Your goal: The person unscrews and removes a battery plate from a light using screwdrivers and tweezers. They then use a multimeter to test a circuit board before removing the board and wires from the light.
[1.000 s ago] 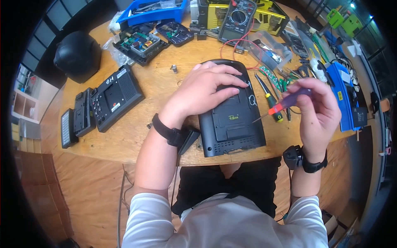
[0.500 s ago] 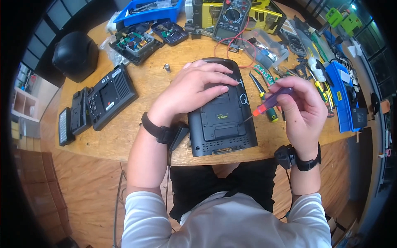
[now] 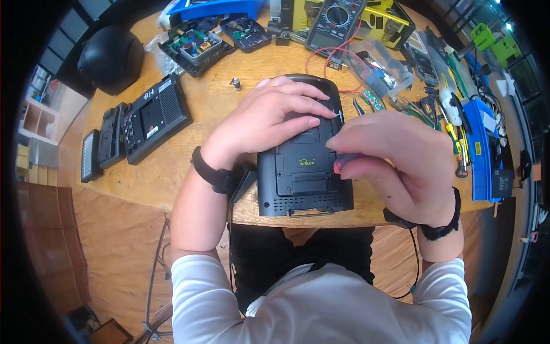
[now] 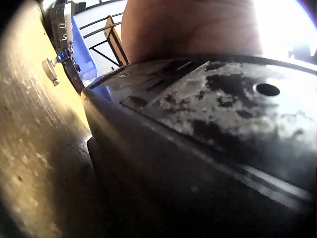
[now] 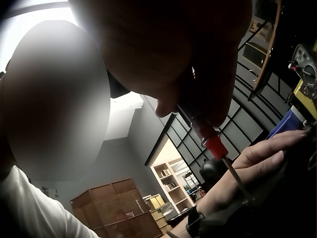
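Observation:
A black device casing (image 3: 306,200), with "Rolux" lettering on its back panel, lies on the wooden table in front of the person. My left hand (image 3: 269,117) rests across its upper part with fingers extended; the left wrist view shows the casing's edge (image 4: 173,139) close up beneath the palm. My right hand (image 3: 401,157) grips a screwdriver (image 5: 215,146) by its purple and red handle, over the casing's right side. The screwdriver's shaft points down at the casing in the right wrist view; in the head view the hand hides it.
On the left stand a black monitor-like unit (image 3: 157,120) and a black helmet-like object (image 3: 110,59). Opened circuit housings (image 3: 192,50), a multimeter (image 3: 335,23) with red leads and a blue tray (image 3: 217,10) are at the back. Pliers, screwdrivers and a blue bin (image 3: 481,149) line the right.
My right hand has moved left over the casing's edge and tipped the screwdriver from a slant to more upright. My left hand stays on the casing.

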Demonstrator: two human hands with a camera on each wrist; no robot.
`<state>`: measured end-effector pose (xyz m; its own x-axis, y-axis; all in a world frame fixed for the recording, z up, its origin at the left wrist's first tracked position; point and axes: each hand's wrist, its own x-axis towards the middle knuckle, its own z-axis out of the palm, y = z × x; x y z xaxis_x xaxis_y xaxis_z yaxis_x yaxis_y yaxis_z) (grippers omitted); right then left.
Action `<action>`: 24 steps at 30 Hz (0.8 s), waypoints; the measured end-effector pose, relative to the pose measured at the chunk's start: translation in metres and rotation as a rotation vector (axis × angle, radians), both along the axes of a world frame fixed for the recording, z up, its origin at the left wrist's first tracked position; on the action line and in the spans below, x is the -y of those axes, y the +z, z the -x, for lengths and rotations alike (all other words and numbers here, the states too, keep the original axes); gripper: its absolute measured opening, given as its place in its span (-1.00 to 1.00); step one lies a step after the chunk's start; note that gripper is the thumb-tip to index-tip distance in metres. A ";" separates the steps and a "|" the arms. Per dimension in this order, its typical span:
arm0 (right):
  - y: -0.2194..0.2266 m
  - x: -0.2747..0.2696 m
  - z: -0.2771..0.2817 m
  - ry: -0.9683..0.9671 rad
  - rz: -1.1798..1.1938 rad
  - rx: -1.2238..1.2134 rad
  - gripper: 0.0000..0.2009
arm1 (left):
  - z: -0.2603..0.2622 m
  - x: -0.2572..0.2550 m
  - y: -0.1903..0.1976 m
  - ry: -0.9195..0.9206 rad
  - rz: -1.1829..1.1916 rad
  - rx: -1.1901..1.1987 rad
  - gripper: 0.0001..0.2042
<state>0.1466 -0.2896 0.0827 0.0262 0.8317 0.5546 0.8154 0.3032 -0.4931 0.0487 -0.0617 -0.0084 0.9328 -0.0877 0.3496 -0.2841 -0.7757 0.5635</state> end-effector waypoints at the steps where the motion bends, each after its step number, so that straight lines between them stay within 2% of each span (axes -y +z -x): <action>1: 0.001 -0.002 -0.001 0.010 0.003 0.007 -0.77 | 0.000 0.000 -0.001 0.010 0.003 0.007 -0.70; 4: -0.002 -0.008 -0.006 0.078 -0.011 -0.069 -0.70 | 0.000 -0.001 -0.004 0.006 0.016 0.001 -0.70; 6: -0.004 -0.009 -0.010 0.037 -0.045 -0.045 -0.64 | 0.001 -0.001 -0.004 0.034 0.008 0.032 -0.76; 13: -0.015 -0.029 -0.023 0.046 -0.225 -0.082 -0.70 | -0.002 -0.013 -0.009 0.053 0.089 0.016 -0.74; 17: -0.013 -0.033 -0.029 0.071 -0.190 -0.224 -0.73 | -0.003 -0.013 -0.007 0.066 0.111 0.002 -0.75; 19: 0.004 -0.032 -0.033 0.083 -0.041 -0.203 -0.75 | -0.004 -0.016 -0.011 0.055 0.181 0.010 -0.77; 20: 0.011 -0.031 -0.038 0.091 -0.037 -0.203 -0.75 | -0.003 -0.016 -0.011 0.062 0.183 0.011 -0.77; 22: 0.021 -0.028 -0.048 0.226 -0.012 -0.047 -0.75 | -0.002 -0.016 -0.010 0.086 0.121 0.023 -0.76; 24: 0.020 -0.031 -0.049 0.294 -0.068 -0.079 -0.73 | -0.001 -0.018 -0.009 0.112 0.113 0.026 -0.76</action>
